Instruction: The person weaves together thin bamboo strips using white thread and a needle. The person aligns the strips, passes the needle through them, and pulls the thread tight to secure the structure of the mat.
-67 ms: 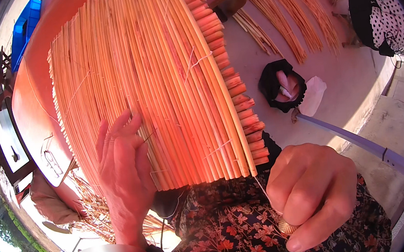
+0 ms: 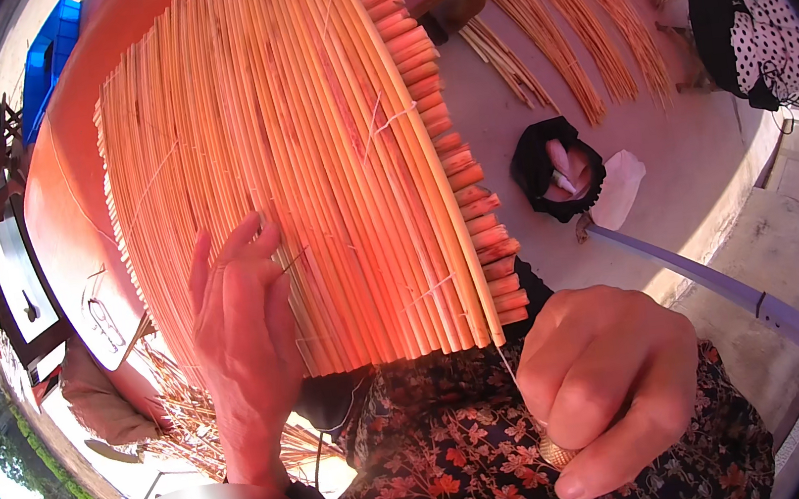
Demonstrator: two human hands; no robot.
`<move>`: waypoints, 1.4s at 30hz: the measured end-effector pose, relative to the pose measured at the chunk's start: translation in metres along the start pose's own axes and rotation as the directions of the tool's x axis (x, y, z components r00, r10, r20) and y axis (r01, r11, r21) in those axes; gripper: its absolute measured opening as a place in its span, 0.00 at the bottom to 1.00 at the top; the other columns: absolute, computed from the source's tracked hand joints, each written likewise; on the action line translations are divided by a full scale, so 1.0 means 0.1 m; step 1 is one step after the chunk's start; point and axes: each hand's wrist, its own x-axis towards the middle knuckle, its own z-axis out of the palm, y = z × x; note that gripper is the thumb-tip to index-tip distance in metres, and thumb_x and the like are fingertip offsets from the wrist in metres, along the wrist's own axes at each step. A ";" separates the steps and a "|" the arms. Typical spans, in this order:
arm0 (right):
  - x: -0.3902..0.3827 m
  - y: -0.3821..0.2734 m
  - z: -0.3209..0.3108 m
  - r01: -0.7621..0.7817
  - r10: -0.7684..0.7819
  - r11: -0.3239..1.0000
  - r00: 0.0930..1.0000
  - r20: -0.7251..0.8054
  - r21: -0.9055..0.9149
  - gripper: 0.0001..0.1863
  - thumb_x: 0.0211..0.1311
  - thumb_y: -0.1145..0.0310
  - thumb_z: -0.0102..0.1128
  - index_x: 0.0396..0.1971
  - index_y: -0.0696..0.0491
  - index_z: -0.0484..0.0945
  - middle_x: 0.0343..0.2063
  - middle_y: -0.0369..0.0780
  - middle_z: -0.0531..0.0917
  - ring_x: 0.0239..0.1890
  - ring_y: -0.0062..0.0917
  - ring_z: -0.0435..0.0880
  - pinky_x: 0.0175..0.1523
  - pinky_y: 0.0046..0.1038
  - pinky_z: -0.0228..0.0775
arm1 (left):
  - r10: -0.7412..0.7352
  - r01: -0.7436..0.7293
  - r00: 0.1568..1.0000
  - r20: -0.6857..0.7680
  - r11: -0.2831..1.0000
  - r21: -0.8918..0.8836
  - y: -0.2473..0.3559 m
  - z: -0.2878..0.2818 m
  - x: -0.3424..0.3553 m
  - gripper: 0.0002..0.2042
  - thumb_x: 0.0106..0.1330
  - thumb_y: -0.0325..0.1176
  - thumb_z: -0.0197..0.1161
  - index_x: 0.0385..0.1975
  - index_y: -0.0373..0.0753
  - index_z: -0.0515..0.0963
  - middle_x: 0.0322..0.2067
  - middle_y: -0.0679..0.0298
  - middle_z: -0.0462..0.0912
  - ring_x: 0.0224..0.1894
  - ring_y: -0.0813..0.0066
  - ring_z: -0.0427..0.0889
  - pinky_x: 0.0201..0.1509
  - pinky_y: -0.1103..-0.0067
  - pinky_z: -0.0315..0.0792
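Observation:
A mat of straight reed stalks (image 2: 344,206), bound with thin stitches, slopes up in front of me with its cut stalk ends along the right edge. My left hand (image 2: 246,338) lies against its lower left part, thumb and forefinger closed on a thin, dark needle-like piece (image 2: 295,259). Beyond the mat's lower right corner, my right hand (image 2: 609,373) is a fist around pale string (image 2: 507,364), which runs taut to that corner. A small tan ribbed piece (image 2: 556,453), perhaps wound cord, peeks from under its fingers.
Loose reeds (image 2: 581,18) lie on the floor at far right, near a black bag (image 2: 559,170) and a metal bar (image 2: 711,271). A person in a dotted garment (image 2: 768,45) is beyond. A blue crate (image 2: 48,68) stands far left; straw (image 2: 190,415) lies below it.
My right hand has shifted slightly left with the string. The mat's lower right corner has moved a little up and left. My left hand stays nearly still.

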 end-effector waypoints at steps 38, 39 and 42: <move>-0.03 0.07 0.41 0.315 -0.331 0.943 0.924 -0.193 -0.112 0.05 0.59 0.78 0.64 0.23 0.58 0.81 0.21 0.40 0.80 0.13 0.18 0.68 0.14 0.17 0.52 | -0.342 0.071 0.893 -0.291 0.747 -0.660 0.26 0.10 -0.49 0.04 0.74 0.25 0.50 0.40 0.33 0.71 0.58 0.41 0.75 0.59 0.51 0.79 0.64 0.59 0.73; -0.04 0.04 0.41 0.299 -0.321 0.946 0.921 -0.221 -0.129 0.05 0.60 0.76 0.64 0.24 0.57 0.82 0.21 0.40 0.80 0.13 0.18 0.69 0.14 0.17 0.53 | -0.355 0.074 0.895 -0.268 0.713 -0.697 0.33 0.07 -0.53 0.03 0.73 0.25 0.52 0.39 0.32 0.72 0.57 0.42 0.75 0.56 0.53 0.80 0.62 0.61 0.74; -0.06 -0.02 0.35 0.100 -0.115 0.992 0.964 -0.238 -0.073 0.02 0.60 0.79 0.65 0.29 0.60 0.82 0.22 0.39 0.77 0.17 0.20 0.70 0.20 0.18 0.59 | -0.368 0.079 0.912 -0.183 0.595 -0.800 0.50 0.02 -0.57 0.06 0.72 0.28 0.58 0.38 0.32 0.74 0.49 0.46 0.78 0.44 0.61 0.84 0.52 0.68 0.78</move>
